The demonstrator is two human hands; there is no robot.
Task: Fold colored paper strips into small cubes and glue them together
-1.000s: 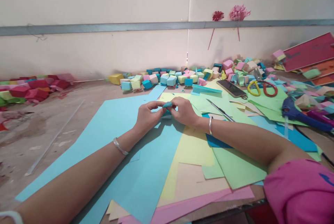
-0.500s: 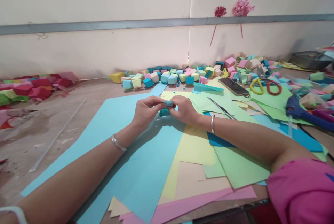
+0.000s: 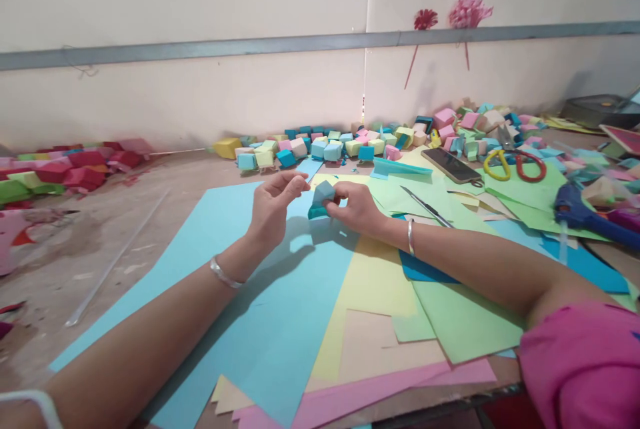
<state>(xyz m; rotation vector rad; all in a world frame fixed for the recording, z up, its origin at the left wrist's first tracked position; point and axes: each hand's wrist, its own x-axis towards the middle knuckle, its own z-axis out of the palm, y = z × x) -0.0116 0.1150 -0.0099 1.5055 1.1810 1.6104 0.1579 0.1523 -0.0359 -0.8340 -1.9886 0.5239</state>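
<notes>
My right hand pinches a small light-blue paper box between thumb and fingers. A darker teal paper flap sticks out under the box. Just left of the box is my left hand, apart from it, its fingers loosely curved and its thumb near the fingertips. Nothing shows in that hand. Below both hands lies a large light-blue paper sheet, partly over a yellow sheet.
Many small coloured paper boxes line the wall, with red ones at left. To the right lie a pen, a phone, scissors, a blue glue gun and green sheets.
My left hand has let go of the light-blue box and moved slightly left. The box stays in my right hand, now turned so more of its faces show.
</notes>
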